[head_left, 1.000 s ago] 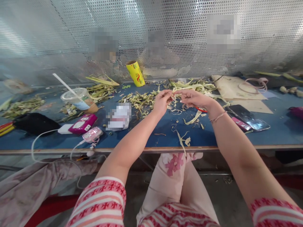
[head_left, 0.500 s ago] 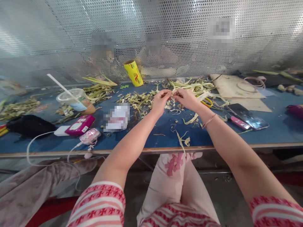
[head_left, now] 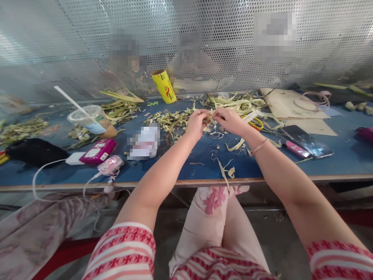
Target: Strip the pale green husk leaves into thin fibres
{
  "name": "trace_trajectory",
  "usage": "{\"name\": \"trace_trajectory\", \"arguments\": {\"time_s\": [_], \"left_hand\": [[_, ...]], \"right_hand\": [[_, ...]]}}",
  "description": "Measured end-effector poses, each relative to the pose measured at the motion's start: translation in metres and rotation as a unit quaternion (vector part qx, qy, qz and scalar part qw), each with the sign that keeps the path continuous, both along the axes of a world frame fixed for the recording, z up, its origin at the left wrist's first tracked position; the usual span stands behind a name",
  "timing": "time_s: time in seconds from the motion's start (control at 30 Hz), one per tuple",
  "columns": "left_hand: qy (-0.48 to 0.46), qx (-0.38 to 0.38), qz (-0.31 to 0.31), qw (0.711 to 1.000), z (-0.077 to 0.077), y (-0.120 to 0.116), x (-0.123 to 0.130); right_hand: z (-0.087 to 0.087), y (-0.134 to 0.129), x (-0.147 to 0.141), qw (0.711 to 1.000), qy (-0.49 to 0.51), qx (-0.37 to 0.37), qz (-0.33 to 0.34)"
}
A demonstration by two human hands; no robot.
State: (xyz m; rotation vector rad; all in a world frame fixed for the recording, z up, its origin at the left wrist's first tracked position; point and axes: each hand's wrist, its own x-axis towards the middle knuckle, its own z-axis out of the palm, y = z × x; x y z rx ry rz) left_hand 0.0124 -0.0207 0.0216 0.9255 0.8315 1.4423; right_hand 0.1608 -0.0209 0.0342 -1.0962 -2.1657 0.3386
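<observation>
My left hand (head_left: 197,123) and my right hand (head_left: 229,119) meet above the blue table (head_left: 186,167), fingertips closed in a pinch. Between them is a small pale plant piece (head_left: 211,115), partly hidden by the fingers. Behind my right hand lies a heap of long, pale green plant strips (head_left: 239,103). Short, dry-looking plant bits (head_left: 171,121) are spread to the left of my left hand. A loose curled strip (head_left: 235,145) rests below my right wrist, and another peel (head_left: 224,171) hangs near the table's front edge.
A yellow cardboard tube (head_left: 164,86) stands tilted by the perforated metal wall (head_left: 233,46). Leftward are a plastic cup with a straw (head_left: 92,118), a pink-purple pack (head_left: 98,151) and a white cable (head_left: 34,190). A phone (head_left: 305,140) and brown paper (head_left: 291,105) lie right.
Both hands stay together at nearly the same spot, with small finger movements. The right fingers have shifted slightly on the plant piece. The whole view has moved a little.
</observation>
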Motion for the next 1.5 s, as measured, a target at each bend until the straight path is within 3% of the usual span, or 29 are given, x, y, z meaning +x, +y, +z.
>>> {"name": "trace_trajectory", "arguments": {"time_s": [0.23,0.43,0.53,0.63,0.77,0.9,1.07,1.33,1.5], "left_hand": [[0.016,-0.002,0.016,1.0,-0.003,0.002,0.003],[0.046,-0.01,0.033,0.998,-0.005,0.004,0.008],[0.032,-0.003,0.041,0.999,-0.001,0.01,-0.004],[-0.009,0.022,0.073,0.997,0.003,0.017,-0.02],[0.02,0.041,0.032,0.998,-0.003,0.019,-0.021],[0.058,0.031,-0.099,0.993,-0.012,0.013,-0.006],[0.084,0.055,-0.15,0.984,-0.015,0.013,-0.006],[0.018,0.011,-0.174,0.985,-0.015,0.014,-0.012],[0.045,0.019,-0.149,0.988,-0.011,0.01,-0.009]], "right_hand": [[0.001,-0.002,-0.003,0.999,-0.015,-0.037,0.004],[-0.002,0.003,-0.001,0.995,0.02,-0.072,0.061],[-0.002,0.0,-0.002,0.986,0.024,-0.098,0.133],[-0.003,-0.001,-0.003,0.989,0.033,-0.086,0.111],[-0.004,0.008,0.003,0.989,0.118,-0.081,0.026],[-0.001,0.013,0.012,0.975,0.197,-0.094,0.039],[0.003,0.009,0.013,0.969,0.218,-0.088,0.075],[-0.003,0.019,0.014,0.97,0.214,-0.092,0.068],[-0.005,0.022,0.012,0.984,0.178,-0.001,0.011]]}}
